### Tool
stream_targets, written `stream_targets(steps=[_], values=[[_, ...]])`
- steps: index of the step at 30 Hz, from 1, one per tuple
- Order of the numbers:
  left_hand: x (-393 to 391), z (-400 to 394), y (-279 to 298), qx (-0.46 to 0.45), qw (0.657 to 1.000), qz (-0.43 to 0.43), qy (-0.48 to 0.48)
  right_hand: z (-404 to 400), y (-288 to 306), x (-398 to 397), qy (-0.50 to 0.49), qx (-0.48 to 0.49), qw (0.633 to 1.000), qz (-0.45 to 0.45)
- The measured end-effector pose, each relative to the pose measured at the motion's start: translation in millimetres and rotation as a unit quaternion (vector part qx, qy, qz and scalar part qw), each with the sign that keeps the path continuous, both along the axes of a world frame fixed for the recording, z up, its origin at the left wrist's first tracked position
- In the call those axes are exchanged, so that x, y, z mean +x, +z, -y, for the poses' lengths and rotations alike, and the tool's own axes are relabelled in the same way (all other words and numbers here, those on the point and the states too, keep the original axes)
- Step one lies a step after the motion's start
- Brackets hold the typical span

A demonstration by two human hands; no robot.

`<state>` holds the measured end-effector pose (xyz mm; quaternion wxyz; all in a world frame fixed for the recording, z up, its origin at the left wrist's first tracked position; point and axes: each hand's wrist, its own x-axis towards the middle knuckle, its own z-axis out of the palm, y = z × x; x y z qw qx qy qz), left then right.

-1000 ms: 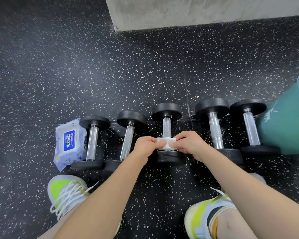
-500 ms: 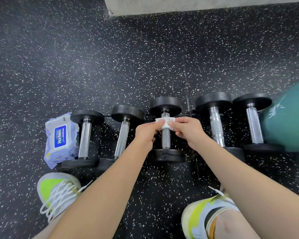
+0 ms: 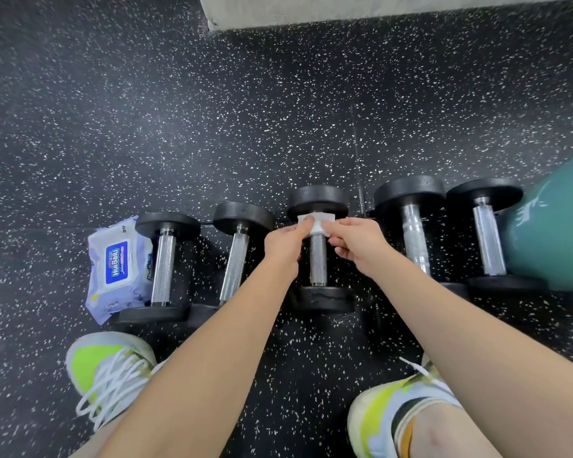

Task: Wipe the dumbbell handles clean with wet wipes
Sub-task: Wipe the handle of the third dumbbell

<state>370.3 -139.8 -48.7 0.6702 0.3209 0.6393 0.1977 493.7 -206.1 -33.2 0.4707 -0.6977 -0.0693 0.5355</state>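
Several black dumbbells with chrome handles lie in a row on the speckled floor. A folded white wet wipe point(image 3: 317, 223) is wrapped over the far end of the middle dumbbell's handle point(image 3: 318, 259). My left hand point(image 3: 283, 244) pinches the wipe's left side and my right hand point(image 3: 356, 246) pinches its right side. Most of the knurled handle shows bare below the wipe. A purple wet-wipe pack point(image 3: 116, 269) lies left of the leftmost dumbbell point(image 3: 162, 269).
A teal rounded object point(image 3: 553, 239) stands against the rightmost dumbbell point(image 3: 488, 239). A grey concrete block point(image 3: 344, 8) sits at the top. My two yellow-green shoes point(image 3: 110, 368) point(image 3: 397, 414) rest on the floor in front of the row.
Both hands slid the wipe along the middle dumbbell's handle, from its near end by the front weight up to the far end.
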Motion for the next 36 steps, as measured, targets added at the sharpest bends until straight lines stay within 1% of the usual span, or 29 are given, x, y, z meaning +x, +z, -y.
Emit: stream_targets(steps=[4,9,16,20,21,23,26,31,36], values=[[-12.9,6.2,0.2,0.015,0.997,-0.037,-0.061,10.7,4.9,4.5,0.073,-0.036,0.996,0.035],[-31.6,13.5,-0.3,0.005,0.985,-0.082,-0.153,24.0,10.1,3.5,0.184,-0.078,0.975,0.098],[-49.7,27.4,10.7,0.025,0.969,-0.083,-0.231,32.7,27.2,-1.5,0.338,-0.129,0.915,0.177],[-55.7,33.2,24.1,0.020,0.953,-0.081,-0.292,36.5,36.7,-7.7,0.433,-0.142,0.862,0.222],[-56.9,33.5,25.9,0.020,0.950,-0.083,-0.301,37.8,37.7,-8.6,0.439,-0.139,0.858,0.227],[-58.3,32.7,25.6,0.026,0.952,-0.073,-0.298,38.8,38.2,-8.5,0.426,-0.129,0.867,0.226],[-59.6,34.7,17.7,0.042,0.964,-0.052,-0.258,40.3,32.9,-9.0,0.399,-0.111,0.882,0.224],[-55.5,37.7,6.5,0.063,0.981,-0.028,-0.180,48.3,12.4,-10.0,0.266,-0.063,0.946,0.172],[-35.8,31.3,4.3,0.100,0.989,-0.032,-0.109,37.5,3.3,-13.2,0.163,-0.041,0.972,0.166]])
